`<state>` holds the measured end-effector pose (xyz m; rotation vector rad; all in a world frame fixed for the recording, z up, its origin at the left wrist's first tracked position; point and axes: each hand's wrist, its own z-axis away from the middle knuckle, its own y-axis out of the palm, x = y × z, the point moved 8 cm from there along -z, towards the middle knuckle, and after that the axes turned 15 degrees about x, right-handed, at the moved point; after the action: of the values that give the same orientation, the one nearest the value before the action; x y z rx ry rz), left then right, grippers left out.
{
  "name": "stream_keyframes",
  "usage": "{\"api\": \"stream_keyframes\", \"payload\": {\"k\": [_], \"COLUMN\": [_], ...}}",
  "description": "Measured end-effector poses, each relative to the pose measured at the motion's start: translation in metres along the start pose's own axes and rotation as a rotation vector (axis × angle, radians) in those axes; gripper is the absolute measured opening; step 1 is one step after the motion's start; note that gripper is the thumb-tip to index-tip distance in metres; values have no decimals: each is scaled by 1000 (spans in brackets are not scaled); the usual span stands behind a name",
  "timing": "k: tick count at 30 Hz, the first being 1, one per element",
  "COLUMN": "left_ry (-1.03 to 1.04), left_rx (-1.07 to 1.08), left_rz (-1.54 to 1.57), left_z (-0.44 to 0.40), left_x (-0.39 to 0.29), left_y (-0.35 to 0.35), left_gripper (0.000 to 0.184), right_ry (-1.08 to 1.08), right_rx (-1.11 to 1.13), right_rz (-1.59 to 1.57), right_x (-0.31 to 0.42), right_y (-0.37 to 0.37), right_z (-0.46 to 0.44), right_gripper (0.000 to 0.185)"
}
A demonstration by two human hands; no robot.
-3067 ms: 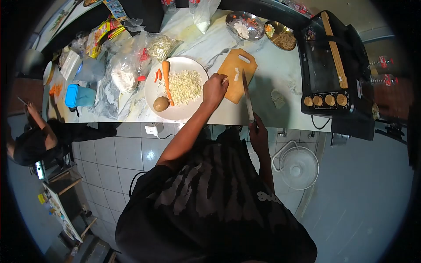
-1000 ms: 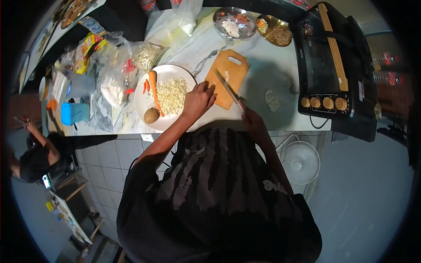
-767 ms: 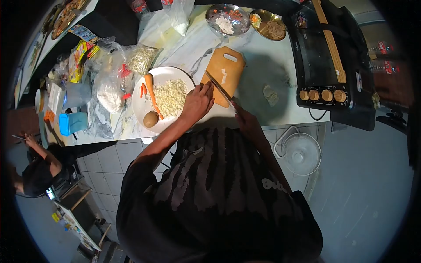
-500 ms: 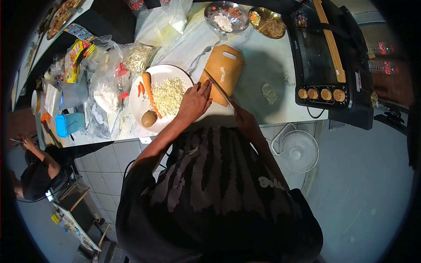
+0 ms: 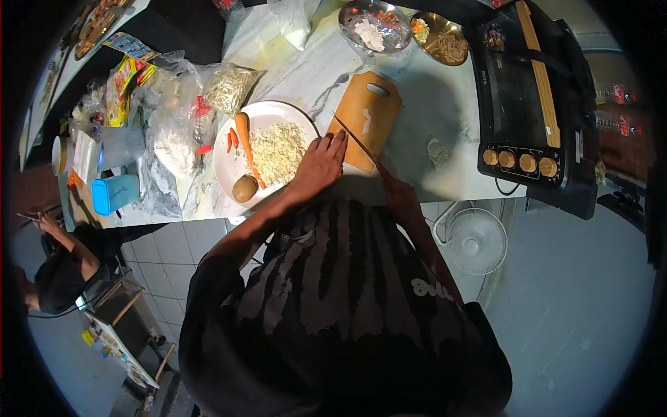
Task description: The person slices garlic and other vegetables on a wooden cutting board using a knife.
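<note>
My right hand (image 5: pixel 397 193) is closed around the handle of a kitchen knife (image 5: pixel 356 141), whose blade lies slantwise over the wooden cutting board (image 5: pixel 383 117). My left hand (image 5: pixel 322 165) is at the board's left edge beside the blade, fingers bent and close together; whatever they hold is hidden. Small white pieces (image 5: pixel 366 119) lie on the board. Left of my left hand, a white plate (image 5: pixel 225 169) bears chopped pale bits (image 5: pixel 276 151), a carrot (image 5: pixel 244 137), small red chillies (image 5: pixel 232 139) and a round brown item (image 5: pixel 244 188).
Metal bowls (image 5: pixel 393 46) with cut food stand at the back. A black toaster oven (image 5: pixel 517 104) is on the right. Plastic bags (image 5: pixel 177 142) and a blue container (image 5: pixel 115 194) crowd the left. Another person (image 5: pixel 66 271) sits at far left; a white strainer (image 5: pixel 474 240) is below the counter.
The view has shifted, so the counter items appear farther right. My hands stay at the board, with the knife still in my right hand and its blade still slanted across it.
</note>
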<state>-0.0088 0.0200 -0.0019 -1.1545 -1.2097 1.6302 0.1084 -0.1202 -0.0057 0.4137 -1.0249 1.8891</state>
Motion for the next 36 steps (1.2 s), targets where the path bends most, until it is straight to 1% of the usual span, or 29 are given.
{"api": "stream_keyframes", "payload": {"k": [2,4,6,8,9,11,12,13,14,15,17,18,20,24,26,27,29,30,33,35,36], "left_ry": [-3,-29,-40,-50,-61,-70,-79,-90,-93,-97,-100,-101,-104,-121,-135,-135,-135,-138,-145,-132,-131], "left_rx": [-10,-69,-58,-49,-30,-12,-28,-45,-29,-32,-27,-28,-50,-22,-13,-11,-13,-7,7,-2,8], "left_rz": [-23,-31,-18,0,-11,-17,-39,-63,-24,-26,58,58,124,104,127,128,132,132,147,162,182], "left_z": [3,3,5,6,7,7,9,10,11,11,12,12,12,10,9,8,9,10,10,11,12], "left_x": [-5,-4,-4,-5,-4,-5,-5,-6,-6,-7,-6,-6,-5,-7,-8,-8,-7,-7,-5,-4,-4], "left_y": [5,3,3,3,3,4,2,-1,-2,-5,-8,-7,-7,-8,-10,-10,-10,-9,-9,-11,-11], "left_gripper": [78,78,79,79,76,72,73,74,75,75,75,75,76,73,71,71,70,70,70,71,71], "right_ry": [-166,-135,-110,-170,-168,-126,-123,-173,-226,-231,-116,-117,-218,-153,-242,-241,-107,-107,-137,-333,-337], "right_rx": [-158,-145,-135,-162,-163,-146,-145,-176,-209,-208,-111,-111,-155,-97,-116,-114,-20,-15,-22,-145,-126], "right_rz": [187,213,245,156,161,-36,-32,-22,-12,-9,-40,-39,-32,-22,-17,-19,-31,-36,-70,-52,-57], "right_x": [14,17,14,9,11,7,4,3,4,9,9,5,1,-4,-5,-4,-11,-11,-9,6,6], "right_y": [-2,-1,0,2,-1,-4,-3,-5,-7,-11,-10,-7,-4,-3,1,0,7,8,8,-3,-5], "right_z": [-5,-8,-11,-11,-10,-8,-8,-9,-8,-6,-4,-3,2,4,2,2,-1,-1,-1,4,5], "right_gripper": [58,58,57,56,56,52,52,52,52,52,52,52,50,50,51,51,51,51,50,50,50]}}
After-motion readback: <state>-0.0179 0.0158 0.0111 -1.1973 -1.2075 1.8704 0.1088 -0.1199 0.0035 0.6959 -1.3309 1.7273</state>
